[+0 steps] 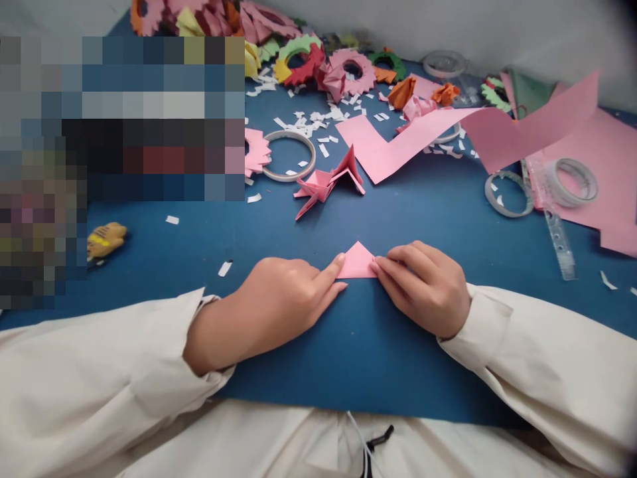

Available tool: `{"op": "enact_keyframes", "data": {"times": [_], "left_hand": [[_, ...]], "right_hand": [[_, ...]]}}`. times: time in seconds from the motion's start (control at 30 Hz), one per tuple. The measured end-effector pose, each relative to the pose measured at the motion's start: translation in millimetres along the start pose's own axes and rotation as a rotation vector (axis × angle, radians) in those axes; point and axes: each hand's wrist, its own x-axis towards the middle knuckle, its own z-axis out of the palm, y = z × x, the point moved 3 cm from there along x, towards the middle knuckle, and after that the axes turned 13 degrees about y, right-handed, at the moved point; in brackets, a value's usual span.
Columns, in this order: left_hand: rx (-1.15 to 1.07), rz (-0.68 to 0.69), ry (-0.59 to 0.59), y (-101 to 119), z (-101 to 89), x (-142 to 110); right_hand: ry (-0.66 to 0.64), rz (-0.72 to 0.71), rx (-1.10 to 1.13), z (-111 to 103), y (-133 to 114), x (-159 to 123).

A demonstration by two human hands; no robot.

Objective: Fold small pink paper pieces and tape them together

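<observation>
A small piece of pink paper (357,262), folded into a triangle with its point away from me, lies flat on the blue table. My left hand (291,292) is closed, its index finger pressing on the paper's left corner and its thumb at the near edge. At the right corner, the fingertips of my right hand (425,285) are pinched together on the paper. Just beyond it sit folded pink paper pieces (328,182) and a long creased pink strip (423,136).
Tape rolls (289,156) stand among white paper scraps (313,123). Colourful folded paper rings (351,72) fill the back. To the right are a clear ruler (560,242) and pink sheets (617,179). A small tiger-striped figure (107,240) lies on the left, near a blurred-out area.
</observation>
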Motion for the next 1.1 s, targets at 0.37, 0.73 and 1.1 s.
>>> {"op": "enact_keyframes", "data": {"times": [0.37, 0.73, 1.1], "left_hand": [[0.063, 0.191, -0.027, -1.3, 1.0, -3.8], [0.198, 0.512, 0.015, 2.0, -9.9, 5.6], [0.187, 0.528, 0.090, 2.0, -7.3, 3.4]], "right_hand": [[-0.029, -0.112, 0.043, 0.4, 0.4, 2.9], [-0.067, -0.255, -0.041, -1.6, -3.7, 4.2], [-0.055, -0.386, -0.108, -5.4, -13.0, 5.4]]}}
